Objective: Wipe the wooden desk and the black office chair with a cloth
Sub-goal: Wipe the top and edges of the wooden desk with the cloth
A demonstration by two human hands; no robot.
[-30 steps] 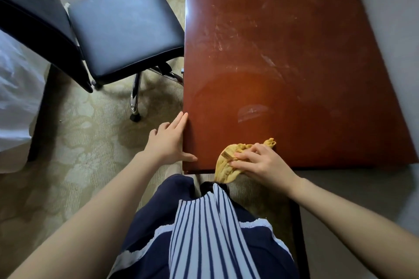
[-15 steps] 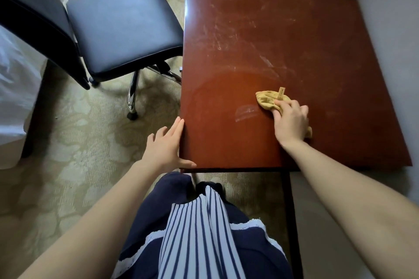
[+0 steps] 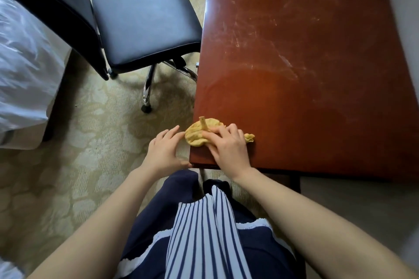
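A reddish-brown wooden desk (image 3: pixel 306 52) fills the right half of the view, its top streaked with pale scratches. A crumpled yellow cloth (image 3: pixel 199 132) lies at the desk's near left corner, hanging slightly over the edge. My right hand (image 3: pixel 227 148) presses flat on the cloth with fingers spread over it. My left hand (image 3: pixel 164 152) rests against the desk's left edge beside the cloth, fingers straight, thumb at the corner. The black office chair (image 3: pixel 142 22) stands left of the desk, seat facing up, backrest at far left.
The chair's chrome legs and castors (image 3: pixel 146 95) stand on patterned beige carpet (image 3: pixel 90 142) close to the desk's left edge. White bedding (image 3: pixel 22 75) lies at far left. A pale wall (image 3: pixel 405 18) borders the desk on the right.
My right hand has swept the cloth from the desk's middle back to the near left corner. My left hand has stayed at the desk's left edge.
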